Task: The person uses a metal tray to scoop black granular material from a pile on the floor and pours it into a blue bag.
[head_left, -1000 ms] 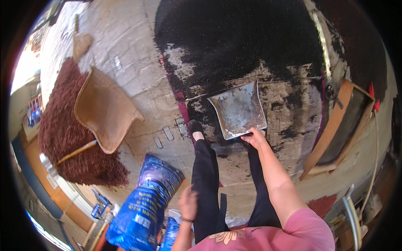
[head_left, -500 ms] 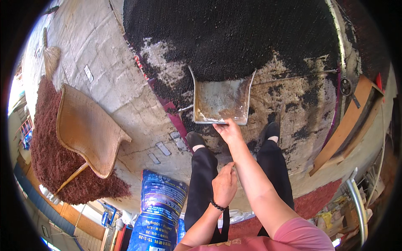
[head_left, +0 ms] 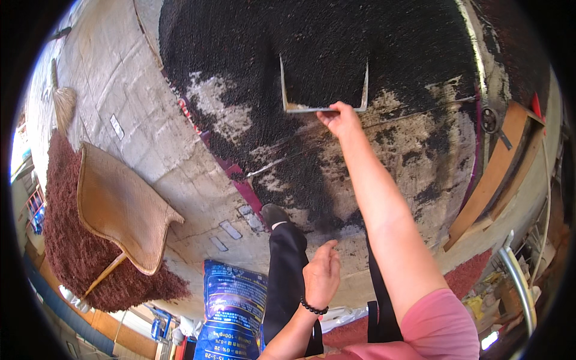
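My right hand (head_left: 343, 122) grips the back rim of a metal scoop (head_left: 305, 110), thumb and fingers closed over the edge. The scoop is a wide, open-fronted tray with two upright side walls. Black granules (head_left: 327, 81) fill its inside, and its front edge is buried in the spread of black granules (head_left: 324, 30) ahead. My left hand (head_left: 321, 276), with a dark bead bracelet on its wrist, hangs in front of my body. Its fingers are loosely stretched, and nothing shows in it.
At left, a woven scoop (head_left: 123, 204) lies on a heap of reddish-brown granules (head_left: 63, 210), with a broom (head_left: 63, 105) beyond. A blue printed sack (head_left: 234, 306) stands near my left leg. Curved wooden boards (head_left: 489, 174) lie at right, near a metal pipe (head_left: 521, 285).
My right hand has pushed the metal scoop forward into the black granules, and it has gone from nearly bare to filled. My left hand has come away from my right forearm.
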A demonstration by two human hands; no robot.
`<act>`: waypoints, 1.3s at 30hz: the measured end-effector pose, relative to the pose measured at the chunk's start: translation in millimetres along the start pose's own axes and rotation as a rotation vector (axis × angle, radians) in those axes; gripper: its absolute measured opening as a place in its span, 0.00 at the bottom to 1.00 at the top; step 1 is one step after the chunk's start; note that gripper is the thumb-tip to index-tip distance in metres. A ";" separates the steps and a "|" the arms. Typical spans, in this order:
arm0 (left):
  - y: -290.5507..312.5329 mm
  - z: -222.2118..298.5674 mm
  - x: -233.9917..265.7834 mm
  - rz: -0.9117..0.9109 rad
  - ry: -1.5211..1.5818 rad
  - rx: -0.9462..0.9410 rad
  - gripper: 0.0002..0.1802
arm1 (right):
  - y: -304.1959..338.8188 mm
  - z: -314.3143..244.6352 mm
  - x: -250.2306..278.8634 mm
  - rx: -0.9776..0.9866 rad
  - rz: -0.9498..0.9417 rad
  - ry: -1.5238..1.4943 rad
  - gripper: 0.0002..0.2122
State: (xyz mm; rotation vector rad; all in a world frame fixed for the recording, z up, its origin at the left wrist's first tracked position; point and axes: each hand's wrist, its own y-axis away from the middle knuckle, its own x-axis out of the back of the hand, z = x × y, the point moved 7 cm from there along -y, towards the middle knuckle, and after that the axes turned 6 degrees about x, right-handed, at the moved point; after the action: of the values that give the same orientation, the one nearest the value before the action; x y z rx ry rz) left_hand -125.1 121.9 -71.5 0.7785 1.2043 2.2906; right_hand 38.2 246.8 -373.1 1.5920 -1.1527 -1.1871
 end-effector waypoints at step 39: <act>408.0 -128.6 15.9 0.820 1.007 0.486 0.11 | 551.9 -256.9 -19.0 0.202 -0.623 0.866 0.03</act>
State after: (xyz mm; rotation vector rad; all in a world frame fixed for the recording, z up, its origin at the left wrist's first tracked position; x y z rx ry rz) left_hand -268.4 -160.2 216.8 0.1984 2.2493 3.2850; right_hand 179.3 152.7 211.9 2.3716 -0.2103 -0.5748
